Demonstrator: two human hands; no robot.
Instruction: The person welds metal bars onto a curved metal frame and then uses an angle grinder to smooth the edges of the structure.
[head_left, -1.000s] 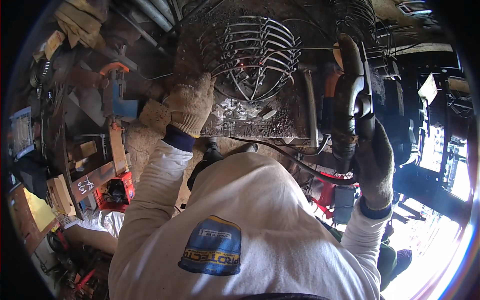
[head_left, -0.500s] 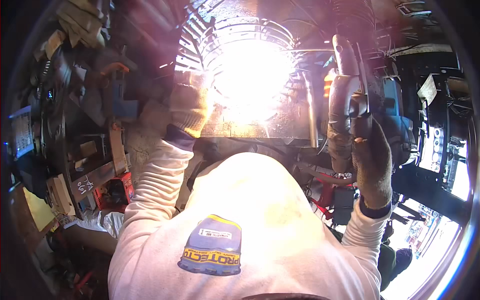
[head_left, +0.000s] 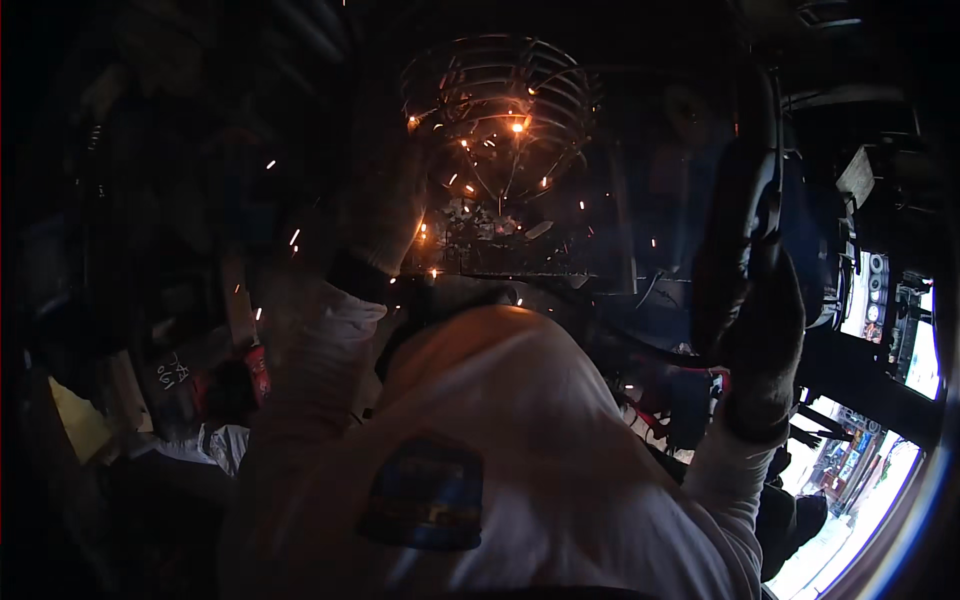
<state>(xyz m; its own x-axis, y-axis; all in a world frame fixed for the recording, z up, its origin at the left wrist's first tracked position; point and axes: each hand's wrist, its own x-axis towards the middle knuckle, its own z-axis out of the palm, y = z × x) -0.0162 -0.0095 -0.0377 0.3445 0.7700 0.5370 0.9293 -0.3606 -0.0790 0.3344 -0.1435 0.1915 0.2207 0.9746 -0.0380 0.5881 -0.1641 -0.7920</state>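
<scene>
A round cage of curved metal rods (head_left: pixel 500 75) stands ahead of me, with glowing orange spots and sparks scattered over it. My left hand (head_left: pixel 385 205), in a knitted glove, is at the cage's near left side; darkness hides its fingers, so its grip does not show. On the right, my gloved right hand (head_left: pixel 768 315) is closed around a welding electrode holder (head_left: pixel 738 215), which points away from me, apart from the cage. No rod can be made out in its jaws in this dim light.
Below the cage, small debris lies on the dark metal worktable (head_left: pixel 470 255), whose near edge faces me. A cable (head_left: pixel 640 345) runs by the holder. A red container (head_left: pixel 258 370) is at left, and a bright opening (head_left: pixel 850 500) at lower right.
The blinding white arc at the cage has gone out, leaving sparks and a dark scene. My right hand and the electrode holder have moved right, away from the cage. My left hand has hardly moved.
</scene>
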